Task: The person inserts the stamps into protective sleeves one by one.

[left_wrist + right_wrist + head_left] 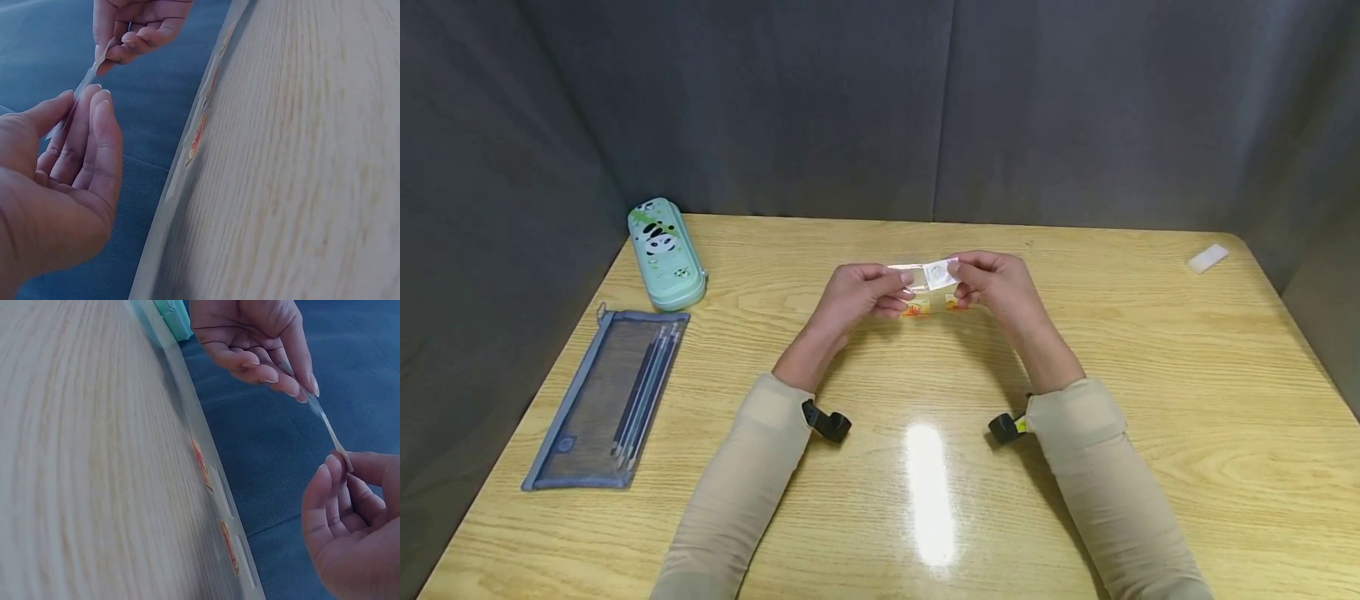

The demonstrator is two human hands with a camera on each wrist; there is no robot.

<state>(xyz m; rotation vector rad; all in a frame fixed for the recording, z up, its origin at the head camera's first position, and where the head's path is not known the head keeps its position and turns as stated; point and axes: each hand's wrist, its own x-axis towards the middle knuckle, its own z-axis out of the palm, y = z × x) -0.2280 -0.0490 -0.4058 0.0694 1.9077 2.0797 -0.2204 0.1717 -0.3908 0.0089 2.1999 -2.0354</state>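
Observation:
Both hands hold a small clear-and-white packet (942, 273) above the table. The left hand (853, 298) pinches its clear left end between thumb and fingers; the right hand (996, 283) pinches the white right end. Seen edge-on in the left wrist view, the packet (87, 78) is a thin strip between the left hand (69, 169) and the right hand (140, 28). The right wrist view shows the strip (331, 431) too, with the right hand (356, 519) at its lower end. Beneath the hands lie small orange-and-yellow printed pieces (916, 308).
A mint panda pencil case (672, 265) stands at the table's back left. In front of it lies a blue mesh pouch (587, 400) with several pencils (643, 396). A small white block (1207, 258) lies at the back right. Dark curtains (775, 108) surround the table (1187, 400).

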